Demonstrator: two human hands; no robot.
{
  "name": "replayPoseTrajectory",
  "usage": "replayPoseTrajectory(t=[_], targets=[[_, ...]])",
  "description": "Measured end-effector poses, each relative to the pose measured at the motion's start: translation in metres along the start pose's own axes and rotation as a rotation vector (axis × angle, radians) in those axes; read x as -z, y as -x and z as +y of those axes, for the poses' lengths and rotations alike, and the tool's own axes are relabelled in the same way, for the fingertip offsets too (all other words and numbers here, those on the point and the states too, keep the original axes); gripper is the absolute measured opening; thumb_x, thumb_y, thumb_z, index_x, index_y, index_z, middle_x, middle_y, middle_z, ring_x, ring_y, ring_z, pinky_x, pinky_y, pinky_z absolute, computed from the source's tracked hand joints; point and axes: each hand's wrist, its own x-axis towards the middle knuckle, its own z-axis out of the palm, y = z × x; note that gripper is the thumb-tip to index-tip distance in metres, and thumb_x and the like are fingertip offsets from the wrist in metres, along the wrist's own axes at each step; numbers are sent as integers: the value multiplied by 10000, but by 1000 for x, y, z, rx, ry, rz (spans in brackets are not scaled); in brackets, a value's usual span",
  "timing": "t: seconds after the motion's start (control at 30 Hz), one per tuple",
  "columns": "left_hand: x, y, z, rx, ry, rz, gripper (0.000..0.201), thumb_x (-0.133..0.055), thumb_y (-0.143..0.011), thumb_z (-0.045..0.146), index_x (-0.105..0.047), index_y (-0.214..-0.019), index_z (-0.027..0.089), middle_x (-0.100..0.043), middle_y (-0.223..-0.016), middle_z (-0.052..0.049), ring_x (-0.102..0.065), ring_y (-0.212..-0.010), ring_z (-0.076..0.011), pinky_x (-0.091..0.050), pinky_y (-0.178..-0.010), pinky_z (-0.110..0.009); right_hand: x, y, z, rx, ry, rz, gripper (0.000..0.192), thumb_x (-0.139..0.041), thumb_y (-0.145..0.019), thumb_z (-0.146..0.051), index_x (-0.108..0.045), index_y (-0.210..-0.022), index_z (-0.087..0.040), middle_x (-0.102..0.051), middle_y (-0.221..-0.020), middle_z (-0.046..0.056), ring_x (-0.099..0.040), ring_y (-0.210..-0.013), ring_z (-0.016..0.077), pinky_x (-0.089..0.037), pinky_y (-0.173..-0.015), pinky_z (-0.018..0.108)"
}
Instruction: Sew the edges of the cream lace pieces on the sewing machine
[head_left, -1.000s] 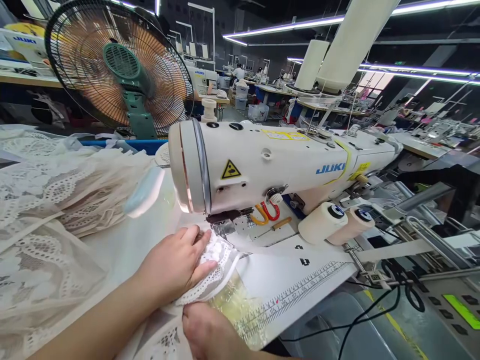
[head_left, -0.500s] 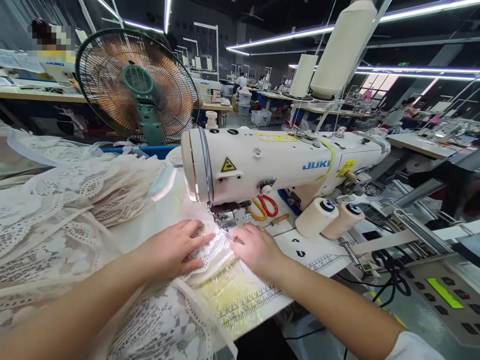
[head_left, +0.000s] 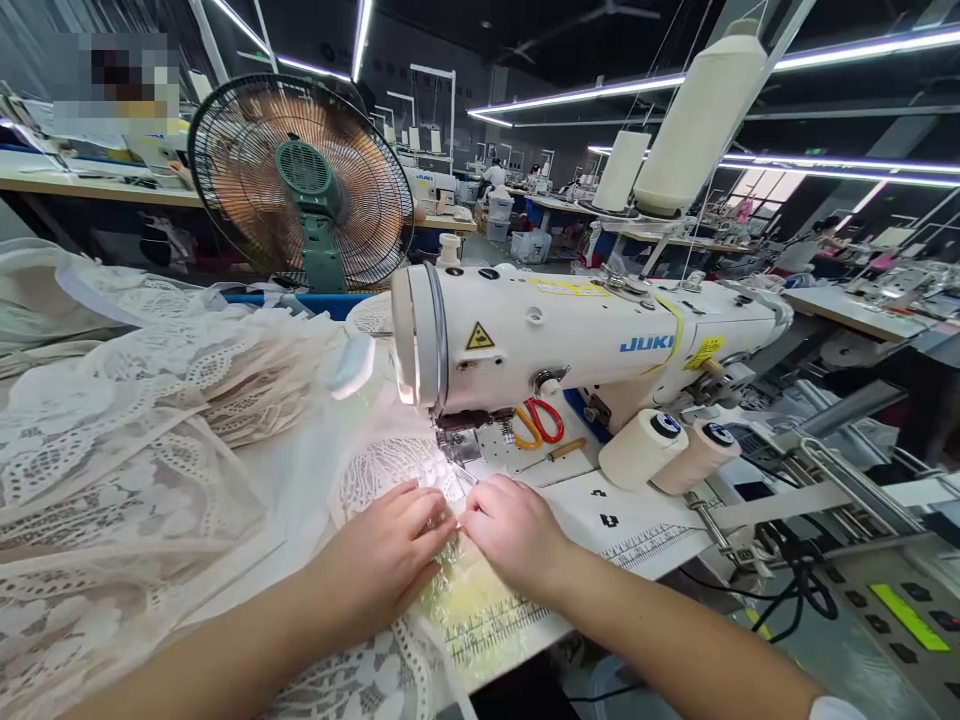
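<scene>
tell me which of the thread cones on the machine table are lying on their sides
The two small cones right of the scissors lie on their sides, side by side. The two tall cones behind the machine stand upright.

Left hand (head_left: 386, 560) and right hand (head_left: 514, 530) press lace fabric (head_left: 375, 465) flat before the sewing machine (head_left: 570, 340).

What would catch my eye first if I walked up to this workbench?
Most likely the big white sewing machine across the middle, with the left hand and right hand pressed side by side on pale lace fabric just in front of its needle. Next, the round green fan behind on the left, and the heaps of lace spread over the table's left side. Two cream thread cones lie right of the hands.
</scene>
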Motion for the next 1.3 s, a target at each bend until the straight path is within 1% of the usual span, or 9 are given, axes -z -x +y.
replayPoseTrajectory(t=[0.2, 0.3, 0.4, 0.47, 0.57, 0.73, 0.93, 1.17, 1.3], targets=[[-2, -2, -18, -51, 18, 15, 316, -389, -902, 162, -617, -1115, 210, -645, -1086, -86, -585, -1015, -229, -367, -1047, -507, 2, 1, -5, -22, -7, 6, 161, -515, -796, -80, -563, -672, -170, -589, -715, 27, -456, -655, 158, -339, -537, 279], [-2, -6, -26, -80, -4, 22, 325, -351, -927, 165, -625, -1095, 213, -651, -1075, -87, -592, -984, -222, -392, -1019, -501, 4, 1, -6, -28, -19, -35, 136, -489, -798, -78, -603, -807, -152, -599, -763, 48, -464, -686, 172, -351, -562, 289], [1, -10, -34, -104, -32, 45, 338, -337, -925, 155, -635, -1078, 197, -658, -1064, -97, -604, -961, -224, -418, -996, -494, 4, 2, -7, -46, -27, -73, 201, -499, -776, -85, -607, -939, -130, -611, -819, 70, -471, -715, 184, -362, -584, 297], [4, -12, -39, -107, -48, 26, 341, -340, -918, 149, -644, -1069, 184, -663, -1049, -104, -612, -948, -232, -436, -978, -498, 4, 2, -8, -56, -27, -88, 233, -502, -766, -85, -604, -972, -123, -617, -847, 80, -474, -723, 188, -371, -593, 300], [8, -16, -46, -96, -65, -16, 343, -348, -906, 135, -651, -1062, 176, -666, -1033, -104, -616, -938, -230, -441, -978, -491, 4, 2, -8, -67, -35, -91, 249, -490, -748, -72, -607, -962, -125, -625, -865, 83, -476, -729, 193, -385, -594, 303], [9, -18, -58, -79, -27, -23, 345, -366, -896, 132, -647, -1087, 186, -662, -1081, -102, -610, -981, -224, -414, -1014, -484, 5, 3, -8, -103, -65, -118, 268, -444, -759, -66, -609, -955, -143, -625, -885, 86, -488, -745, 187, -416, -631, 299], [5, -22, -73, -49, -43, 3, 342, -356, -903, 158, -650, -1072, 197, -663, -1090, -91, -599, -991, -227, -390, -1024, -475, 5, 3, -8, -114, -86, -101, 259, -469, -762, -86, -596, -978, -150, -624, -900, 78, -499, -759, 188, -417, -636, 296], [16, -27, -79, -26, -141, -69, 374, -335, -906, 162, -654, -1102, 169, -671, -1071, -120, -614, -982, -248, -427, -984, -486, 4, 2, -8, -119, -101, -78, 255, -469, -758, -90, -601, -969, -144, -629, -906, 79, -504, -764, 188, -416, -650, 296], [14, -26, -82, 37, -197, -86, 400, -305, -929, 187, -646, -1134, 147, -662, -1103, -142, -594, -1040, -277, -438, -962, -515, 4, 2, -9, -114, -97, -42, 246, -471, -744, -88, -611, -939, -142, -632, -880, 72, -502, -742, 189, -422, -640, 294]])
